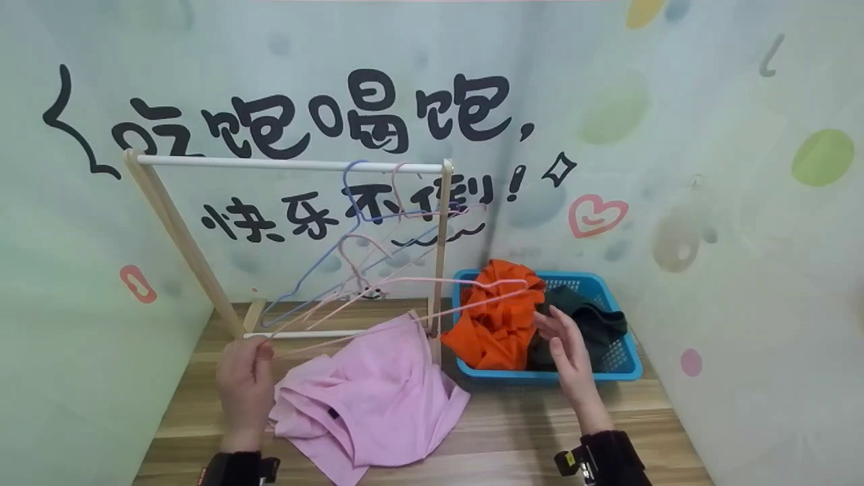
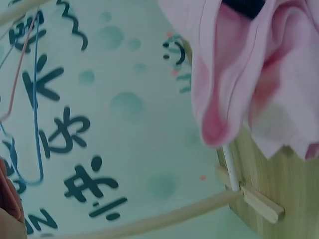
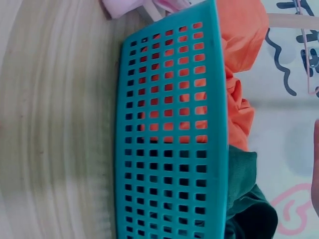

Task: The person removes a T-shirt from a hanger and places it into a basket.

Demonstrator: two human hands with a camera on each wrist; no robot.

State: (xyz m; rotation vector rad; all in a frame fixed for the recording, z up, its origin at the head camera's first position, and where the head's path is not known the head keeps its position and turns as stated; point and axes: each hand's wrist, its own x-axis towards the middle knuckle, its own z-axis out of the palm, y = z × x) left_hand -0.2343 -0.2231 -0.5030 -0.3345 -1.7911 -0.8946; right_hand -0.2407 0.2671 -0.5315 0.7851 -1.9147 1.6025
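Note:
My left hand pinches the left end of a pink hanger, which stretches to the right in front of the rack, hook upward. Beneath the hanger a pink garment lies crumpled on the table, a small dark label showing. My right hand is raised by the front of the blue basket, fingers loosely extended and apart from the hanger's right end. An orange garment and a dark green garment fill the basket. Only a sliver of the left hand enters the left wrist view.
A small wooden rack with a white top bar stands behind the pink garment. A blue hanger and another pink hanger hang near its right end. Printed walls rise behind and beside the wooden table.

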